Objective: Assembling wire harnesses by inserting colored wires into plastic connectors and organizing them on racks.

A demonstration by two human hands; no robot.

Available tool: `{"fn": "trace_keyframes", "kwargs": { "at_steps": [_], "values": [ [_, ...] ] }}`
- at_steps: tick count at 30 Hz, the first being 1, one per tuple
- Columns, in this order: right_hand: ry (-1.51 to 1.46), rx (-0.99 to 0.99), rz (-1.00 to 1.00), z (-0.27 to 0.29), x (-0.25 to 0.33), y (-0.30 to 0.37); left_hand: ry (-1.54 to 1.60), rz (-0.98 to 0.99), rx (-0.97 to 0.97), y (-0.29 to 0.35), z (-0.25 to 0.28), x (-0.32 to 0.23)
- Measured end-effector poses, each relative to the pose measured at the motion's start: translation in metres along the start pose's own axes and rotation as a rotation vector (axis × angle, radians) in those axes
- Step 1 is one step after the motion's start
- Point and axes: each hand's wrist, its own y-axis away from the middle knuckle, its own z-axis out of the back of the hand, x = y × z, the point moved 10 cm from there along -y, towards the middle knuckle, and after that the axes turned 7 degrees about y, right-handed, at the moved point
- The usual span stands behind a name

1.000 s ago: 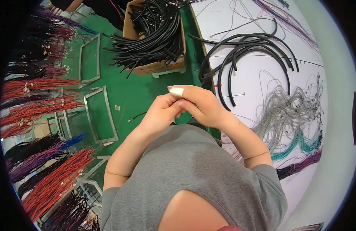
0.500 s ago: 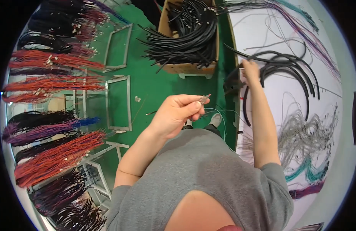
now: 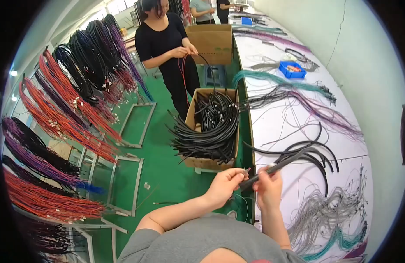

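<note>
My left hand [image 3: 224,187] is closed in a pinch on the small end of some thin wires [image 3: 246,171], whose tips show past the fingers. A pale thin wire [image 3: 247,205] trails below that hand. Close beside it, my right hand [image 3: 269,189] grips a black tube [image 3: 285,164] near one end. The tube's near end points at my left fingers; I cannot tell whether it touches the wire ends. Its far part slants up over the white table, above several loose curved black tubes [image 3: 323,173].
A cardboard box [image 3: 194,163] heaped with black tubes stands ahead on the green floor. Grey wire bundles [image 3: 325,215] lie on the white table [image 3: 272,127] at right. A rack of hanging coloured wires [image 3: 75,127] lines the left. Beyond the box, a co-worker [image 3: 167,48] handles wires.
My right hand has come off the table pile toward my left hand, bringing a black tube. The view has tipped up, so the co-worker and more of the table show.
</note>
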Motion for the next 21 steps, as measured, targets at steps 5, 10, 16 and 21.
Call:
{"fn": "trace_keyframes", "kwargs": {
  "at_steps": [5, 10, 16, 21],
  "values": [
    [-0.144, 0.005, 0.029, -0.019, 0.031, 0.004, -0.056, -0.128, 0.138, 0.009, -0.019, -0.042],
    [-0.157, 0.136, 0.194, -0.049, 0.071, 0.007, -0.125, -0.225, 0.185, 0.02, -0.025, -0.075],
    [-0.174, 0.131, 0.309, -0.043, 0.076, 0.006, -0.099, -0.229, 0.192, 0.016, -0.021, -0.071],
    [-0.128, 0.125, 0.333, -0.044, 0.077, 0.016, -0.145, -0.281, 0.179, 0.024, -0.023, -0.07]
  ]
}}
